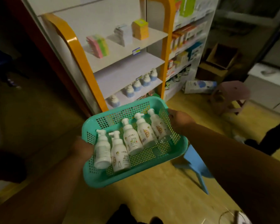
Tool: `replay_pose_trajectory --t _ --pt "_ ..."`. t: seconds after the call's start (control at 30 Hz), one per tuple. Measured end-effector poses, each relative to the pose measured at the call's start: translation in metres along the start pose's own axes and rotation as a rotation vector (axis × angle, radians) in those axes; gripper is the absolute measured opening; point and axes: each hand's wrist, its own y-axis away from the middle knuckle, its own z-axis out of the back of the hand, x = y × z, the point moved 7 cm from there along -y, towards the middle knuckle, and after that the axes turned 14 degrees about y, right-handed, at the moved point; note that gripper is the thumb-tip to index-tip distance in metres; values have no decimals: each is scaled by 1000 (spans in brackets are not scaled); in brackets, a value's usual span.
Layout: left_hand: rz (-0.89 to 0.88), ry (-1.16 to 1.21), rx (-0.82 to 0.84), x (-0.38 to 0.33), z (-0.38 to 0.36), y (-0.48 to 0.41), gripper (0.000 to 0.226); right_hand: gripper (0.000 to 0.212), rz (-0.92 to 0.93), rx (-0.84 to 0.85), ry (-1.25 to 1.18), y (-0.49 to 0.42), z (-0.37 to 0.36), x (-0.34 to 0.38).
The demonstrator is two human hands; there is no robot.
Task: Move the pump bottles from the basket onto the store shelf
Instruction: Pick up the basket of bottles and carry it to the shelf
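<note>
Five pump bottles [132, 139] lie loose in the teal basket [94, 178], the store shelf [128, 75] just beyond it. The left hand [82, 149] and right hand [179, 118] each clasp its rim. The bottles look like light, smooth plastic, likely slippery, and are best grasped round the body.

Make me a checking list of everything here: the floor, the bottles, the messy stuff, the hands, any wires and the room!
Surface: store shelf with white boards and orange side frames, on a yellowish floor.
Job's things: five white pump bottles lie side by side in the teal basket; blue-based bottles stand in a row on a lower board.
Clutter: blue stool, pink stool, white carton lying on the floor, open cardboard box.
Grippers: left hand and right hand each hold one end of the basket.
Cables: thin loop at bottom right, too dim to tell.
Surroundings: dim room; boxed goods on the next shelving.
</note>
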Motion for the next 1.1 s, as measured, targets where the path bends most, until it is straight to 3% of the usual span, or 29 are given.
replay_pose_trajectory --t 0.37,0.6,0.7,1.1 --pt "-111 -4 90 -56 -79 -90 23 34 -152 9 15 -73 4 -51" --pt "-195 -58 124 -105 -123 -182 38 49 -290 -15 23 -138 7 -70" --pt "-251 -100 160 -129 -138 -206 34 50 -345 6 9 -162 13 -75" --pt "-211 -71 274 -180 -165 -256 43 49 -484 71 -110 -234 35 -82"
